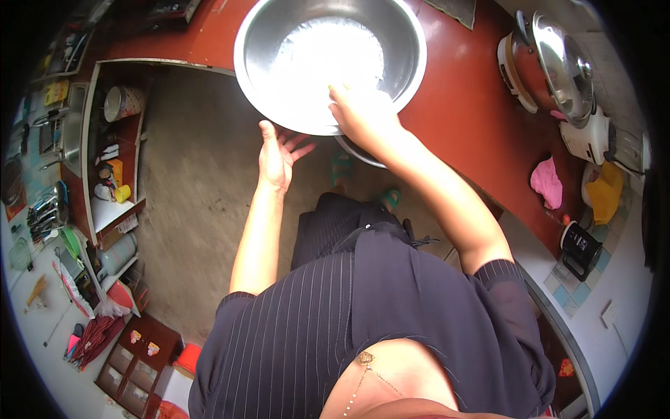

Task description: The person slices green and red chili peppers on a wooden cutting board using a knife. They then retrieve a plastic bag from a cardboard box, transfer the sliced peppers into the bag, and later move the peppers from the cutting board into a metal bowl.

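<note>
A wide stainless-steel basin [251, 68] is at the top centre, its inside facing me and its bottom washed out by glare. My right hand [361, 107] reaches over the near rim into it; brightness hides most of the fingers, so whether they hold anything is unclear. Just below the near-left rim is my left hand [277, 160], palm up with fingers spread and nothing in it. Part of another dark, round rim [361, 153] shows under the basin, beside my right forearm.
A red countertop [450, 99] runs along the right, bearing a lidded electric pot [560, 68], a white appliance [586, 139], a pink cloth [547, 183] and a black kettle [581, 243]. Open shelves [112, 209] and a gas cylinder [118, 252] stand left of the concrete floor [183, 183].
</note>
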Available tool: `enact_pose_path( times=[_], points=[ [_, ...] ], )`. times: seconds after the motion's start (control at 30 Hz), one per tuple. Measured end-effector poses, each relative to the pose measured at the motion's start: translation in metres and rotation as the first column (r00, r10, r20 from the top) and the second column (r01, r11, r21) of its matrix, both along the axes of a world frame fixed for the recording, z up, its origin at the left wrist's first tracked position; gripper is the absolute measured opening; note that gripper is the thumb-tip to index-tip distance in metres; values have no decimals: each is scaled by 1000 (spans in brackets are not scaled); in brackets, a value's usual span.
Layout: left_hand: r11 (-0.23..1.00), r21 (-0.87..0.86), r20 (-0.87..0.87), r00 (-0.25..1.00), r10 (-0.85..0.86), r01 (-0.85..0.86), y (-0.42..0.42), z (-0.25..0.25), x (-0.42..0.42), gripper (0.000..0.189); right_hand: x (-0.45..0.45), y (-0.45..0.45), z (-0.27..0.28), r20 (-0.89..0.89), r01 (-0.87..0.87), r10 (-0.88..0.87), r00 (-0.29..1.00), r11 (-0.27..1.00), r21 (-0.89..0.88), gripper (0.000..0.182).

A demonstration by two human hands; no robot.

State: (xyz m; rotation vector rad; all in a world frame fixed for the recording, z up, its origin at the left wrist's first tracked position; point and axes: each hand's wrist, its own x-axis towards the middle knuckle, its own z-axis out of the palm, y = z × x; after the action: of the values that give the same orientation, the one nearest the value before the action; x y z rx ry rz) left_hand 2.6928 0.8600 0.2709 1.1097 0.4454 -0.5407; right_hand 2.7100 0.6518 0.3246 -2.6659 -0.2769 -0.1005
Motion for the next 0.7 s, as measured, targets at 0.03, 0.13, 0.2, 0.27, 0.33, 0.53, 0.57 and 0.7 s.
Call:
enact_pose_path(
  times=[0.03, 0.13, 0.2, 0.27, 0.33, 0.53, 0.57, 0.7],
  points=[
    [1000, 9, 24, 1000, -17, 16, -5, 11, 7, 81, 16, 5, -20, -51, -1, -7, 999, 988, -155, 20],
    [987, -40, -20, 988, -155, 154, -11, 3, 26, 63, 30, 25, -79, -180, 429, -390, 903, 838, 336, 28],
    [979, -45, -57, 978, -200, 197, -23, 5, 29, 55, 38, 19, -126, -269, 211, -170, 948, 969, 132, 32],
    [988, -25, -66, 986, -154, 153, -23, -5, 27, 49, 27, 12, -146, -198, 222, -146, 969, 866, 448, 32],
    [985, -20, -2, 985, -172, 172, -17, -10, 25, 43, 34, 5, -87, -408, 254, -97, 908, 902, 349, 27],
    [978, 93, 23, 982, -190, 187, -32, -2, 24, 45, 21, -18, -41, -343, 264, -208, 916, 957, 123, 21],
    [975, 147, 58, 982, -179, 169, -38, 1, 17, 43, 17, -20, -37, -396, 240, -202, 896, 970, 49, 20],
    [934, 244, 11, 962, -271, 260, -69, 25, -15, 30, -13, -16, -29, -398, 354, -372, 839, 927, -121, 19]
  ],
)
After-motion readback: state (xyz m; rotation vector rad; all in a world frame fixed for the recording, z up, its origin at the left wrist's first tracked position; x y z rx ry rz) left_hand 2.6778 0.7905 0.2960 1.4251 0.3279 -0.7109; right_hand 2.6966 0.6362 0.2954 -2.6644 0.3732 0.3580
